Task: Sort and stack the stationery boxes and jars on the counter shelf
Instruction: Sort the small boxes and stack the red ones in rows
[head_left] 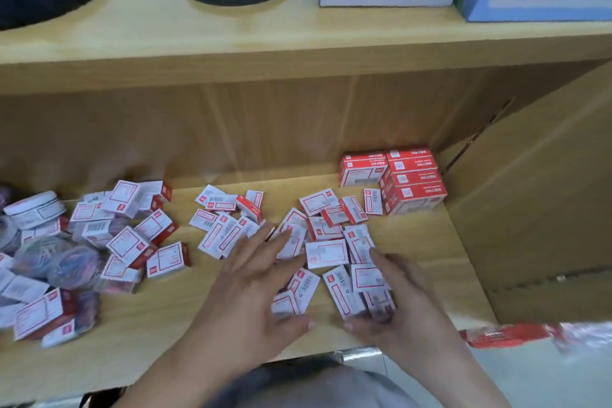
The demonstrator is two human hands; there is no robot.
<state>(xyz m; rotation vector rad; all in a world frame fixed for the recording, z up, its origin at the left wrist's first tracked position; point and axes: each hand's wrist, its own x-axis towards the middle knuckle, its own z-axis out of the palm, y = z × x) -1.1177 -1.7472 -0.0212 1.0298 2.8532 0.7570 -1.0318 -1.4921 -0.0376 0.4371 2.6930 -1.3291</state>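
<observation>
The shelf (172, 318) fills the lower half of the frame, and its front lip is the main risk: a sweep of my hands toward me could push loose pieces over the edge, since several lie close to it at lower left. The red stack (402, 180) stands right of centre against the back wall, several layers high; setting more on top carelessly could tip it forward onto the scatter. The boxes (326, 253) lie strewn across the middle and left, faces up and at all angles, some overlapping, so a hurried grab may pick up mixed sizes or let one slip out. The jars (34, 209) sit at the far left among more boxes, half buried, and could roll if the pile around them shifts. My left hand (255, 278) lies flat with its fingers spread over the centre of the scatter, touching the boxes beneath and holding none. My right hand (407, 295), just beside it, has thumb and fingers curled round a small bunch of boxes at lower centre, blurred. The stack is well above both hands, the jars far to their left.
</observation>
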